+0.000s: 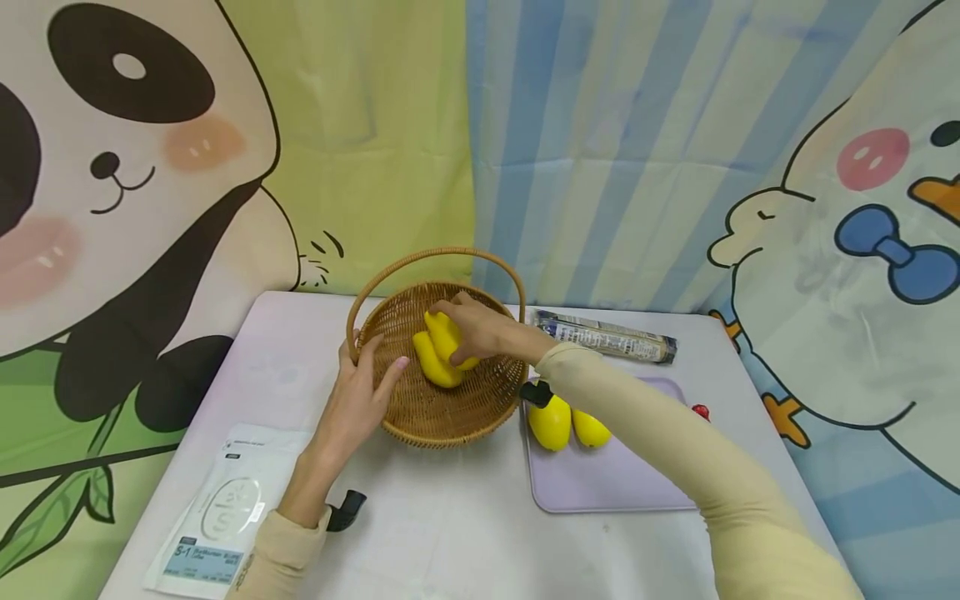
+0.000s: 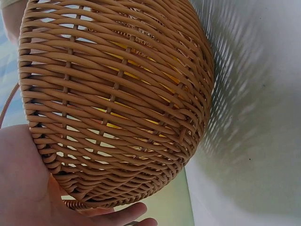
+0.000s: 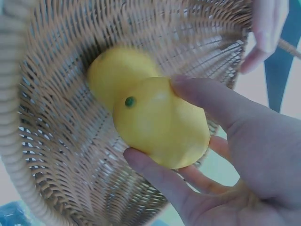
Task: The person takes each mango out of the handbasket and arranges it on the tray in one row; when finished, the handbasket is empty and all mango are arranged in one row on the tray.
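1. Yellow fruit [image 1: 444, 333] is inside the wicker basket [image 1: 442, 421], held between the thumb and fingers of the right hand [image 1: 483, 327]; a second fruit [image 1: 431, 365] touches it at seven o'clock.
2. At nine o'clock the left hand [image 1: 358, 404] grips the rim; were that hold loosened, I'd worry the right hand might snag the handle [image 1: 438, 251] and tip everything.
3. Towards four o'clock, two more fruits [image 1: 550, 425] rest on the lilac tray [image 1: 600, 487]; a dipping sleeve [image 1: 652, 417] could roll them off.

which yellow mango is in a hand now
The mango inside the wicker basket that the right hand grips, its green stem spot showing. The second mango there lies beside it, ungripped; the other two mangoes rest on the lilac tray.
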The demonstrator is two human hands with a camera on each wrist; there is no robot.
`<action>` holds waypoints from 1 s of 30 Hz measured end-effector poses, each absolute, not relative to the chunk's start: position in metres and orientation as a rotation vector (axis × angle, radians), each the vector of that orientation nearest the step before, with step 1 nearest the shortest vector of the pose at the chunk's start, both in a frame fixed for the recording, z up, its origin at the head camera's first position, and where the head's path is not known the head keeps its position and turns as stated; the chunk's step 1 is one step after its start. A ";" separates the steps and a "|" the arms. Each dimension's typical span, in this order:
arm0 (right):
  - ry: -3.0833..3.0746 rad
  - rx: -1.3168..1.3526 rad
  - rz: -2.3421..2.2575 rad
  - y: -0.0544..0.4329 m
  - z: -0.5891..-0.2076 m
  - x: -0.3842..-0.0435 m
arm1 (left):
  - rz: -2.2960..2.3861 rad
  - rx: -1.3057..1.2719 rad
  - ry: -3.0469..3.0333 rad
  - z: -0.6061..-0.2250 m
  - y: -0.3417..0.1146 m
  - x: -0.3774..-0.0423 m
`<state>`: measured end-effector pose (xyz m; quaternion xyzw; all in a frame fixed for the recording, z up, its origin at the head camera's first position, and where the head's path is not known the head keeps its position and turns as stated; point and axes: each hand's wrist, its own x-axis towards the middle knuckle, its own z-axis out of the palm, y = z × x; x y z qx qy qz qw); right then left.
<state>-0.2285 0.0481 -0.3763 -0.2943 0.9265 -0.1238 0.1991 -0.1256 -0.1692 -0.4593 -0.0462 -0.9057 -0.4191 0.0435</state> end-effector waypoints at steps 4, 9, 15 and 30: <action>2.596 -0.884 -0.405 0.054 -0.365 -0.218 | -1.285 -0.134 -2.775 -0.459 -0.170 -0.126; 2.618 -0.958 -0.464 0.064 -0.350 -0.201 | -1.273 -0.141 -2.780 -0.459 -0.170 -0.126; 2.613 -0.992 -0.581 0.085 -0.328 -0.176 | -1.269 -0.153 -2.770 -0.459 -0.170 -0.126; 2.712 -0.861 -0.674 0.171 -0.295 -0.128 | -1.249 -0.148 -2.781 -0.459 -0.169 -0.126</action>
